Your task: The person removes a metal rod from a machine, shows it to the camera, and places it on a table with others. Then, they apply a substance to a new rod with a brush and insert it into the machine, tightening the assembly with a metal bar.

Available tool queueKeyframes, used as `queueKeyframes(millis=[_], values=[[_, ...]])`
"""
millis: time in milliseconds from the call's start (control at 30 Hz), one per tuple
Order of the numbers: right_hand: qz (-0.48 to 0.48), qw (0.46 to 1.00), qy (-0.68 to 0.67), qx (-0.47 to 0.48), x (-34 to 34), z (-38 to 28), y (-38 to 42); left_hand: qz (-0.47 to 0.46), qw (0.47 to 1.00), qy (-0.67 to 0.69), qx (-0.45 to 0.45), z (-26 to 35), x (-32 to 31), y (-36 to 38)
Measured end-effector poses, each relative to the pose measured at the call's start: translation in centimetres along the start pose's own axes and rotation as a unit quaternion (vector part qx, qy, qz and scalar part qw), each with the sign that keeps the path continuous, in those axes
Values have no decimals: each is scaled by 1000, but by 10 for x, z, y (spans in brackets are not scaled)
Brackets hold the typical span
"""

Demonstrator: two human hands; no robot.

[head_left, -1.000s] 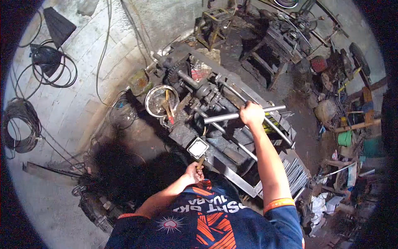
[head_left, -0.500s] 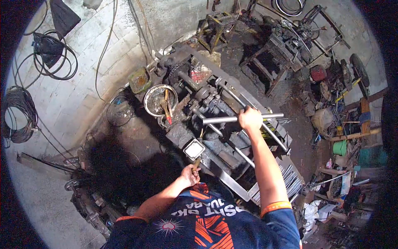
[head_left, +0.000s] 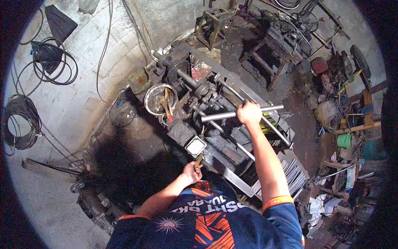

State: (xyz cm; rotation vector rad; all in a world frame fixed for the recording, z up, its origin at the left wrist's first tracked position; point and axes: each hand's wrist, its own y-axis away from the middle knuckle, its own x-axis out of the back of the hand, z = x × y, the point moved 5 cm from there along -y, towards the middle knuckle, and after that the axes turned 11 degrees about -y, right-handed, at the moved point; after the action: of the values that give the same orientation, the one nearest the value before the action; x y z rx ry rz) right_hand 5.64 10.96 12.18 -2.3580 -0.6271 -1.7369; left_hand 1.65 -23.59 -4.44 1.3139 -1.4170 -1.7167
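My right hand (head_left: pixel 249 112) is closed around the middle of a smooth metal rod (head_left: pixel 219 116), held crosswise above a greasy machine (head_left: pixel 232 151). The rod's right end sits a little farther from me than its left. Low at the machine's near side, my left hand (head_left: pixel 192 172) is wrapped round a short brown handle (head_left: pixel 199 159); its far end is hard to make out. Just beyond that handle is a bright white square piece with a dark rim (head_left: pixel 195 146). Two long bars of the machine run beneath the rod and my right forearm.
A round pan (head_left: pixel 161 99) with brushes in it stands left of the machine, near a dirty square can (head_left: pixel 140 80). Several metal rods (head_left: pixel 293 178) lie in a bundle by my right arm. A metal stool (head_left: pixel 214 25) and cluttered workbench (head_left: pixel 273 54) stand behind.
The metal rod has tilted slightly, its right end moving away from me. My right hand has shifted a little with it. My left hand keeps its grip on the handle.
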Motion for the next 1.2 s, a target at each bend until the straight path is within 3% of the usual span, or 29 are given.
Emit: queueKeyframes(millis=[133,500,567,667,833,1033,1100,1200], values=[[26,1000,-3,2,0,-1,-1,-35,999,7,5,1,8,-13],[73,996,-29,32,-3,5,1,-18,1000,-17,-3,-1,7,-16],[72,996,-35,31,-7,7,-1,-38,999,21,18,-1,8,-16],[26,999,6,41,-24,14,-12,-40,998,-32,28,4,7,-11],[-15,994,-3,-111,1,-12,9,-67,993,-62,77,6,11,-13],[40,996,37,-70,-10,-13,11,-61,989,-80,105,13,12,-10],[59,996,29,-58,-12,-13,15,-95,982,-159,46,17,12,-10],[45,998,23,-36,-14,-14,18,-64,974,-204,77,24,4,-2]])
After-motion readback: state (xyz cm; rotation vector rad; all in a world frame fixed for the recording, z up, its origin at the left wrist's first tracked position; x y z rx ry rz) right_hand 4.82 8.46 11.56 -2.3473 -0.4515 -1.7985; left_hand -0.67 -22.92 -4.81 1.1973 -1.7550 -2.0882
